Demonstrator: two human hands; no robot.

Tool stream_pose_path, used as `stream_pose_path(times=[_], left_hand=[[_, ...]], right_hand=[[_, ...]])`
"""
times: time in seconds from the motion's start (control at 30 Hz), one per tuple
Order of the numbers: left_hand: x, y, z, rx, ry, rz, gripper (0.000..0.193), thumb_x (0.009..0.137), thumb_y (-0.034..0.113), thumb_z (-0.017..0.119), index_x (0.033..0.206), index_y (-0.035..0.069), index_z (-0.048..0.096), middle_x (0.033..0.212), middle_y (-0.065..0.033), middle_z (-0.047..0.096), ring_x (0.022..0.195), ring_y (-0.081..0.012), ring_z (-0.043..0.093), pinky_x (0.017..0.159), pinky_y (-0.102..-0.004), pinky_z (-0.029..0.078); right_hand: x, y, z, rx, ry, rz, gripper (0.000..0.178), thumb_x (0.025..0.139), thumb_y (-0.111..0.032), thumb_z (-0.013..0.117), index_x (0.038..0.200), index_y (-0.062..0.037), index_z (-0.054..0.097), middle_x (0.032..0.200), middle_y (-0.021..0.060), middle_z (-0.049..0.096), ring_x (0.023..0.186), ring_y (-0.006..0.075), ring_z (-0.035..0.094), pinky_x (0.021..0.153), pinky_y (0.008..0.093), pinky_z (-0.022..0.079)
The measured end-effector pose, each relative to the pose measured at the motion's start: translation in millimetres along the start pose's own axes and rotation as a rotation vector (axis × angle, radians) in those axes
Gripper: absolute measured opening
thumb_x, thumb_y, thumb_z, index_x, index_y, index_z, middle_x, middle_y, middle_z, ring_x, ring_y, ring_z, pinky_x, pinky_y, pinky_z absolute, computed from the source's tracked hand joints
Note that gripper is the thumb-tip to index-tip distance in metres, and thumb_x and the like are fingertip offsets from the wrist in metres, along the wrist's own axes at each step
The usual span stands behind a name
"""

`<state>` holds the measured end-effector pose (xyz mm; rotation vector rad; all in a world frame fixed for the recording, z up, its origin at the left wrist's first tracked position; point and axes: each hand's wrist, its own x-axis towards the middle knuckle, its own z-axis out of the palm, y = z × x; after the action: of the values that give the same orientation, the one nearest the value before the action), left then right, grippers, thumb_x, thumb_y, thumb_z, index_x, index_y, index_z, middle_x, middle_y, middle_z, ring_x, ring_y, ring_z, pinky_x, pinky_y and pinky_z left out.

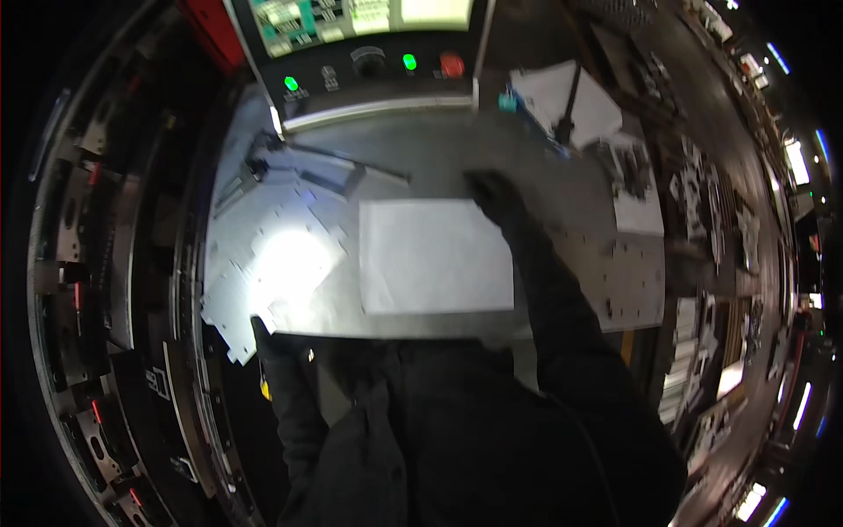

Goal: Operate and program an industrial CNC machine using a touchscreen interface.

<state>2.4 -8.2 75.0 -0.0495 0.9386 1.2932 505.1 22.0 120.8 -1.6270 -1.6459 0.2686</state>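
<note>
My left hand (262,328), in a dark glove, is at the near edge of a flat notched sheet-metal plate (230,307). It grips the plate near a corner that sticks out past the table's front edge; most of its fingers are hidden. Strong glare washes out the plate's middle. My right hand (495,195), also dark-gloved, is over the table just beyond the far right corner of a white paper sheet (436,259). Its fingers are dark and blurred, so their closure is unclear. The sheet lies flat in front of me.
A control panel (369,75) with a lit screen, green lights and a red button stands behind the grey table (421,158). Dark-jointed metal tools (329,171) lie at the far left. Papers (566,101) and small metal parts (628,167) sit at right. Racks (88,263) line the left.
</note>
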Motion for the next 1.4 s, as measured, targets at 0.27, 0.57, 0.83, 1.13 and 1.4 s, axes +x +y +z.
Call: stream_pose_path(times=[0.27, 0.57, 0.83, 1.13, 1.4], left_hand=[[-3.2, -12.6, 6.2, -0.038, -0.110, -0.041, 0.061, 0.090, 0.048, 0.042, 0.131, 0.003, 0.041, 0.124, -0.0189, 0.052, 0.110, -0.0330, 0.053, 0.096, -0.0407, 0.040], [15.8, -13.9, -12.2, 0.207, -0.295, 0.111, 0.063, 0.089, 0.048, 0.042, 0.131, 0.002, 0.041, 0.124, -0.0205, 0.051, 0.110, -0.0347, 0.053, 0.095, -0.0412, 0.041], [14.2, -16.6, -8.8, 0.184, -0.214, 0.113, 0.062, 0.090, 0.048, 0.043, 0.130, 0.001, 0.041, 0.124, -0.0205, 0.051, 0.110, -0.0339, 0.053, 0.095, -0.0413, 0.042], [14.6, -20.4, -3.6, -0.027, -0.140, -0.017, 0.059, 0.091, 0.046, 0.043, 0.130, 0.002, 0.042, 0.123, -0.0185, 0.053, 0.108, -0.0323, 0.055, 0.093, -0.0397, 0.044], [27.8, -13.1, -38.3, 0.101, -0.249, 0.065, 0.054, 0.091, 0.041, 0.045, 0.129, 0.002, 0.043, 0.123, -0.0175, 0.053, 0.106, -0.0308, 0.057, 0.091, -0.0377, 0.046]], right_hand=[[102.0, -75.9, -33.0, 0.066, -0.084, 0.030, 0.059, 0.077, -0.020, 0.059, 0.132, -0.0123, 0.040, 0.072, 0.0081, 0.055, 0.057, 0.0199, 0.050, 0.057, 0.0359, 0.043], [234.8, -81.7, -21.1, -0.134, 0.154, -0.112, 0.069, 0.076, -0.021, 0.056, 0.139, -0.0154, 0.029, 0.070, 0.0109, 0.058, 0.058, 0.0263, 0.053, 0.054, 0.0358, 0.042], [249.1, -70.6, -28.3, -0.332, 0.232, -0.034, 0.070, 0.076, -0.022, 0.057, 0.140, -0.0171, 0.028, 0.071, 0.0121, 0.060, 0.062, 0.0288, 0.059, 0.054, 0.0373, 0.044], [209.1, -30.7, -14.1, -0.220, 0.347, -0.166, 0.069, 0.075, -0.022, 0.058, 0.138, -0.0121, 0.032, 0.082, 0.0148, 0.062, 0.063, 0.0292, 0.059, 0.054, 0.0370, 0.045], [195.4, -9.8, -24.6, -0.218, 0.302, -0.138, 0.066, 0.077, -0.023, 0.058, 0.137, -0.0142, 0.033, 0.103, 0.0147, 0.061, 0.074, 0.0319, 0.062, 0.062, 0.0391, 0.048]])
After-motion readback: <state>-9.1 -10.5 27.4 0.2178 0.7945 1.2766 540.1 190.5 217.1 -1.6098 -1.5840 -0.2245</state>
